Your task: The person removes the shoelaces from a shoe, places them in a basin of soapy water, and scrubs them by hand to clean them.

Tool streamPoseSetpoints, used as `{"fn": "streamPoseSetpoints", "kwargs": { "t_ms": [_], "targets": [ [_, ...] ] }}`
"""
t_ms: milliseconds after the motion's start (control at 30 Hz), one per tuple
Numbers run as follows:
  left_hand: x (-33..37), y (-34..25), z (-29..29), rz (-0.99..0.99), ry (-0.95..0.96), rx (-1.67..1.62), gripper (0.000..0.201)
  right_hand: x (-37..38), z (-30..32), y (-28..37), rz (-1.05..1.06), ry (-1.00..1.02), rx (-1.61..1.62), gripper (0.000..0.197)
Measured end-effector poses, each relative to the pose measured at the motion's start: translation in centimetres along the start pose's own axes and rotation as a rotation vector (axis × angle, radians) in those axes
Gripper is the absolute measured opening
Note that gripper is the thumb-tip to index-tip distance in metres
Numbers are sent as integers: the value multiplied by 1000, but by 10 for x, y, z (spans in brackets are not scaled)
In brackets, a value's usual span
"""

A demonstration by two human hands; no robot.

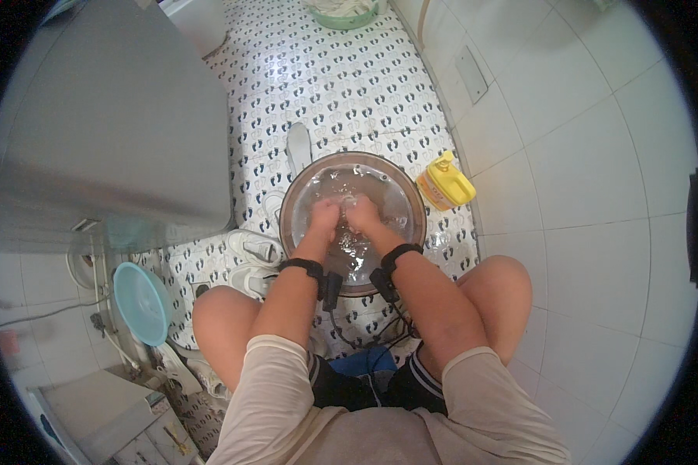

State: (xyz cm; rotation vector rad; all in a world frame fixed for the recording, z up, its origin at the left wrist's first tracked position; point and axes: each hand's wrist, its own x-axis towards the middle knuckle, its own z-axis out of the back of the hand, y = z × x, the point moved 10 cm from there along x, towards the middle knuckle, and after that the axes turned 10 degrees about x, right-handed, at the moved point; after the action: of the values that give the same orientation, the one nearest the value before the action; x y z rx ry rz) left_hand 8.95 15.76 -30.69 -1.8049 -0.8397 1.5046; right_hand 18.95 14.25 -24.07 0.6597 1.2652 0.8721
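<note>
A round basin (287,248) with a brownish rim stands on the floor before me, holding water that glints and splashes. My left hand (325,215) and my right hand (360,213) are close together in its middle, at the water's surface. Both look closed, with fingers curled inward. Whatever lies between them is hidden by the hands and the glare. A grey-white insole (298,146) rests against the basin's far left side. White shoes (254,248) lie on the floor to the left of the basin.
A yellow jug (446,182) stands right of the basin, near the tiled wall (582,163). A large grey cabinet-like box (124,116) fills the left. A light-blue tub (142,302) leans at lower left. At the far end sits a green basin (345,22) holding pale cloth.
</note>
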Motion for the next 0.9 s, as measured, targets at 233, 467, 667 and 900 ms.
{"fn": "streamPoseSetpoints", "kwargs": {
  "t_ms": [233,467,667,900],
  "targets": [
    [-35,-12,-24,165,-27,113,27,9,27,-14,5,-194,-228,35],
    [-26,-9,-20,147,68,345,42,3,20,-6,-77,-156,-207,56],
    [-12,-11,-5,36,-62,682,44,21,22,-22,25,-210,-54,45],
    [-6,6,16,129,-199,153,37,27,22,-19,95,-207,-168,30]
  ]
}}
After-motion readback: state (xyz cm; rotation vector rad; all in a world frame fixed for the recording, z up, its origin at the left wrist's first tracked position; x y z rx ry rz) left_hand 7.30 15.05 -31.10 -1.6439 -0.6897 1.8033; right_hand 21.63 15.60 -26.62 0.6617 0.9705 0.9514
